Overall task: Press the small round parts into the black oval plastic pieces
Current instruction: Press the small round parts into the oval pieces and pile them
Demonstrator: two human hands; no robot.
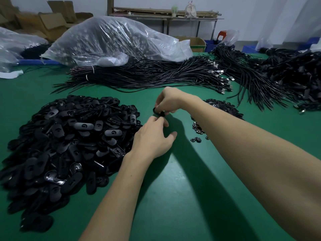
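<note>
You worked at a broad green counter (173,197) in a plain white-walled room, with a metal-legged table (165,17) against the far wall and flattened cardboard boxes (52,21) stacked in the left corner. Across the back of the counter lay a large clear plastic bag (111,39) holding dark parts, and in front of it long bundles of black USB cables (147,75) that spread to a tangled mass at the right edge. Blue bins (248,48) stood behind the cables; what they held could not be made out.

To your left sat a big heap of black oval plastic pieces (66,145), touching your left forearm. To your right, partly hidden behind your right forearm, lay a smaller pile of small round parts (220,106), with a few strays loose on the green beside it.

Between the two piles, above the counter, your right hand (169,101) curled its fingers around one black oval piece (159,112). Your left hand (152,136) met it from below, fingertips pinching at the same piece, thumb spread apart.
</note>
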